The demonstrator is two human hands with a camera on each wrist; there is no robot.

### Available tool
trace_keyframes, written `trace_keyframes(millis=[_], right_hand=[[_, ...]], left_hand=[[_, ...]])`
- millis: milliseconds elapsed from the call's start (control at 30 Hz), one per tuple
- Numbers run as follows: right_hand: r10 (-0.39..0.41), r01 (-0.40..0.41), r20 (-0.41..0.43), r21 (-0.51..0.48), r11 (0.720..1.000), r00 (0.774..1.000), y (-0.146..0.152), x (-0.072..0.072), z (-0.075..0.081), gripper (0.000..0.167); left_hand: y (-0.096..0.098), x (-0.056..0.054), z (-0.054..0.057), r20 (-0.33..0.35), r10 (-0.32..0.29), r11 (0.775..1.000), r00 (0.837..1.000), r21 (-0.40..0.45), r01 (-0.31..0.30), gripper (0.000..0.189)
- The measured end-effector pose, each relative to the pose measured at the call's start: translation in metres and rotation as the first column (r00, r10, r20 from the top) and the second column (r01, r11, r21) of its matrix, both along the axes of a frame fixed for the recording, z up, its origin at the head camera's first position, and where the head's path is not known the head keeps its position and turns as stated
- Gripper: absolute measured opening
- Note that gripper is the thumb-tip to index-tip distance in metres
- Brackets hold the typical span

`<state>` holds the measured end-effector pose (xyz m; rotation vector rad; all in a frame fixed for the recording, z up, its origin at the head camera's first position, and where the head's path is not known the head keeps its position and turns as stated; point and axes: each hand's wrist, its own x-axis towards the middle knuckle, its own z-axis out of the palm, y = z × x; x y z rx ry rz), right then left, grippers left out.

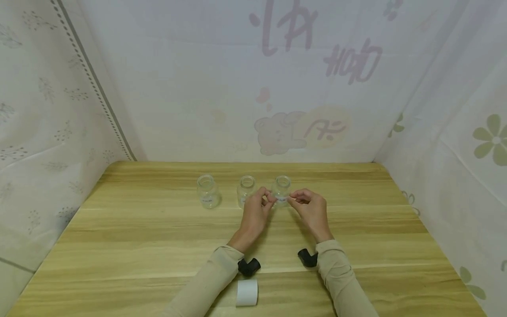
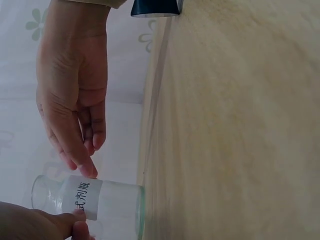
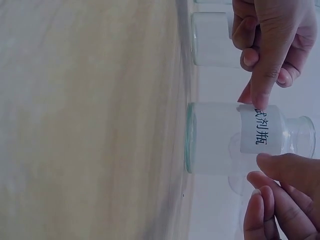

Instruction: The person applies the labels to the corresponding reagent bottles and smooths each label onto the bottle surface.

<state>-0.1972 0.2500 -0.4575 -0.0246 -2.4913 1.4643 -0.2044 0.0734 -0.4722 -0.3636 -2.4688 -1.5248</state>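
Note:
A clear glass bottle [image 1: 282,185] stands upright, the rightmost of three in a row. A white label [image 3: 261,129] with printed dark characters lies across its front. My left hand [image 1: 256,211] holds the label's left end between thumb and finger, the thumb tip on its printed face. At the opposite end, my right hand [image 1: 313,210] has its thumb at the label's edge and its index finger close by. The remaining fingers of both hands are bent. The middle bottle [image 1: 247,182] is partly covered by my left hand; the left bottle [image 1: 207,191] also bears a label.
A white roll [image 1: 247,293] lies near the front of the wooden table [image 1: 158,246]. Two black elbow-shaped pieces [image 1: 249,267] are close to my sleeves, one beside each forearm. Patterned cloth [image 1: 190,88] hangs behind the table and on both sides.

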Motion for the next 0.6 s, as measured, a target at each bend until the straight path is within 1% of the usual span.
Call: trace_keyframes(millis=[167, 300, 433, 600], right_hand=[[-0.006, 0.006, 0.001, 0.004, 1.0, 1.0, -0.0004, 0.0012, -0.0004, 0.012], [-0.006, 0.006, -0.005, 0.022, 1.0, 1.0, -0.0014, 0.0013, -0.0014, 0.02], [-0.001, 0.002, -0.036, 0.039, 0.999, 0.999, -0.003, 0.0002, -0.0028, 0.027], [-0.005, 0.008, -0.07, 0.042, 0.999, 0.998, -0.0044, -0.0019, -0.0032, 0.025]], left_hand=[[0.0011, 0.0013, 0.0001, -0.019, -0.001, 1.0, 1.0, 0.002, 0.001, 0.02], [0.0028, 0.0022, 0.0001, -0.008, 0.006, 1.0, 1.0, -0.006, -0.006, 0.024], [0.0046, 0.0022, 0.0008, -0.008, 0.024, 1.0, 1.0, 0.008, -0.024, 0.027], [0.0055, 0.001, 0.002, -0.022, 0.05, 0.999, 0.999, 0.017, -0.049, 0.03]])
